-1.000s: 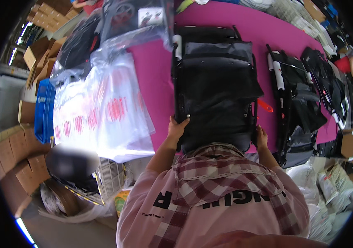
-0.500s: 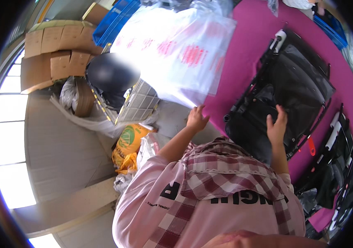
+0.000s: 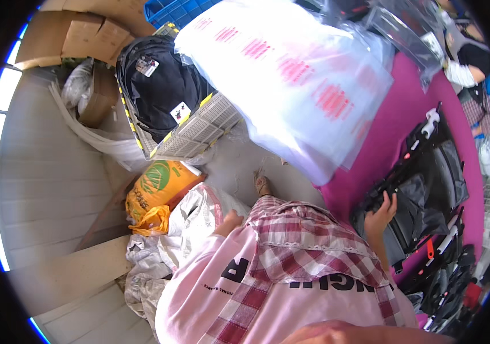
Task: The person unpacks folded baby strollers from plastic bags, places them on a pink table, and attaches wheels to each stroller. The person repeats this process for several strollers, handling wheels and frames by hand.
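Note:
My right hand (image 3: pixel 380 217) lies with fingers apart on the near left edge of a black fabric piece (image 3: pixel 422 195) on the magenta-covered table. This piece has dark rods along its side and a white fitting at its far end; its exact kind is unclear. My left hand (image 3: pixel 230 222) hangs low by my side, next to a white sack (image 3: pixel 205 206). Its fingers are mostly hidden, and I see nothing held in it. Beyond the hands, a stack of clear plastic bags with red print (image 3: pixel 291 74) hangs over the table's left edge.
A beige crate (image 3: pixel 199 129) on the floor holds black backpacks (image 3: pixel 162 80). Near it are a yellow sack (image 3: pixel 156 189), cardboard boxes (image 3: pixel 93 37) and a blue crate (image 3: pixel 182 11). More black pieces (image 3: pixel 445 286) lie at the right. Another person (image 3: pixel 480 74) is at the far right.
My view has turned left, so the table has shifted right. My left hand has drawn back from the plastic bags to my side. My right hand stays at the black piece, nearer its edge.

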Demonstrator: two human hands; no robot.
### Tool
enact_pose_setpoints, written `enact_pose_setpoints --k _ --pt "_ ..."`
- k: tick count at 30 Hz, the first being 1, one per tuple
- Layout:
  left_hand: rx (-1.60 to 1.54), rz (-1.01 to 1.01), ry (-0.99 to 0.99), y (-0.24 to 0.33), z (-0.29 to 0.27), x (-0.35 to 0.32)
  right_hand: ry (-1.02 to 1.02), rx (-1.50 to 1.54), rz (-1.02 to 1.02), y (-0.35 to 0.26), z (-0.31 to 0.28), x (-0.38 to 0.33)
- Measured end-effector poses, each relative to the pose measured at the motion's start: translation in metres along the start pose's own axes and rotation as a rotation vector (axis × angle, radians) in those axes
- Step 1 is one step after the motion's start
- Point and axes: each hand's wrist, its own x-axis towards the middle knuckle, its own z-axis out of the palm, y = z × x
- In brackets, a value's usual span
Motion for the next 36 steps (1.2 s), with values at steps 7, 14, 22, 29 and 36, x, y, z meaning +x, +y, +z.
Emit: enact_pose_setpoints --k 7,14,22,29,36 --pt "-0.218 0.198 0.367 0.076 -0.184 0.076 -0.133 0.304 -0.219 -0.167 0.018 0.063" --pt "-0.575 0.262 0.514 0.093 -0.228 0.077 -0.511 0.446 -0.430 -0.239 0.085 0.108" --pt "-0.388 -0.199 0.145 -0.084 -0.139 0.049 -0.520 0.554 -0.806 -0.366 0.168 0.193" --pt "-0.584 -0.264 0.325 -0.098 -0.209 0.140 -0.400 0.339 -0.717 -0.472 0.249 0.262" --pt "-0.804 0.473 0.371 0.083 -0.480 0.261 -0.444 0.032 -0.649 -0.580 0.364 0.316"
